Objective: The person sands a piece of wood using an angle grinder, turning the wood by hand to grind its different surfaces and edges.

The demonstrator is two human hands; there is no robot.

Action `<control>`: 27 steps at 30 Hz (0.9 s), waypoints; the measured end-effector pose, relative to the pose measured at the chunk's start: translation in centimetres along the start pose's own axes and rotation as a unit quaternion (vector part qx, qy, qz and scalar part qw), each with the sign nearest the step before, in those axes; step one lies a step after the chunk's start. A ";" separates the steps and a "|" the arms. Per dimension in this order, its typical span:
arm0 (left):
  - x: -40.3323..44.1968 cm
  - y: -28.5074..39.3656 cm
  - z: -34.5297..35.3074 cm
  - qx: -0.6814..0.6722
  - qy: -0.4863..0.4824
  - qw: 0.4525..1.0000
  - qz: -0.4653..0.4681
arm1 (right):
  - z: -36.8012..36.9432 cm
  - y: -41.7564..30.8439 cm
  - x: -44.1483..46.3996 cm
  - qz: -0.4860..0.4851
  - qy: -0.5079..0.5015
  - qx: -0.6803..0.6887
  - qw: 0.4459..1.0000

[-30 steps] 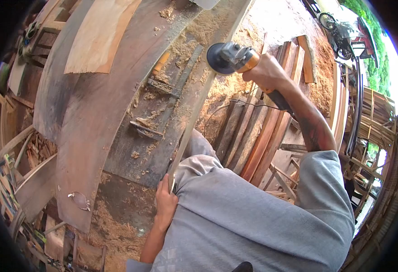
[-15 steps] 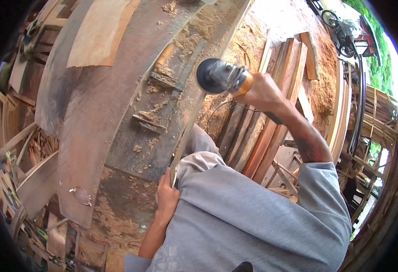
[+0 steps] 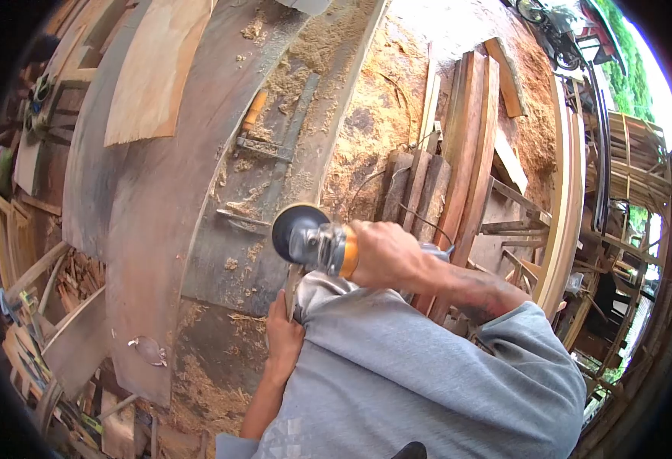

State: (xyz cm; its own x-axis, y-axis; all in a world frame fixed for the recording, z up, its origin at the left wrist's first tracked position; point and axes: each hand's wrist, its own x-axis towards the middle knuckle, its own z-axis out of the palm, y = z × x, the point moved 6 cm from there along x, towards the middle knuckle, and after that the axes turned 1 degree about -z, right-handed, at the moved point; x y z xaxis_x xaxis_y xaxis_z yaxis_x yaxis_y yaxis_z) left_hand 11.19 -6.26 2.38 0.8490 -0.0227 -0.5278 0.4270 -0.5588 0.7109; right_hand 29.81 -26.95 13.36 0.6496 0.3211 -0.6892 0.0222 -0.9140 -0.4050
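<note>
My right hand [image 3: 389, 256] is wrapped round the orange-and-grey body of an angle grinder [image 3: 317, 246]. A round dark disc [image 3: 294, 228] is fitted on its head, over the near end of a long narrow wooden board [image 3: 341, 128]. Whether the disc touches the wood I cannot tell. Beside my lap, my left hand [image 3: 283, 336] grips the near end of that board, its thumb pointing up along it. A sawdust-covered metal bar with crosspieces, resembling a bar clamp [image 3: 299, 115], lies left of the board near an orange handle [image 3: 254, 111].
A wide curved wooden sheet [image 3: 152, 222] lies to the left, with a pale plywood piece [image 3: 152, 76] on it. Stacked beams [image 3: 466, 138] and a power cord [image 3: 428, 222] are at the right. Sawdust [image 3: 366, 115] covers the ground; a motorcycle [image 3: 558, 38] stands beyond.
My right hand has brought the angle grinder toward me and to the left, from farther along the board to its near end. My left hand keeps its grip at about the same place.
</note>
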 end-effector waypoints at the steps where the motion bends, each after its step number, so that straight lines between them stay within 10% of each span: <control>1: -0.1 0.0 0.0 -0.001 -0.002 1.000 -0.003 | -0.1 -0.5 -0.4 -0.013 0.000 -0.017 1.000; 27: -0.7 0.4 0.0 -0.006 0.026 0.999 -0.041 | -26.2 10.9 13.0 0.085 0.180 -0.020 0.980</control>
State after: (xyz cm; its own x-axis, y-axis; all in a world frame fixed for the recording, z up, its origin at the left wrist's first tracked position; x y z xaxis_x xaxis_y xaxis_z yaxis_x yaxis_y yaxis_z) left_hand 10.72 -6.44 3.04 0.8260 0.0653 -0.5599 0.4991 -0.5463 0.6726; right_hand 58.39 -39.22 15.75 0.8723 0.0608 -0.4852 -0.0855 -0.9580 -0.2737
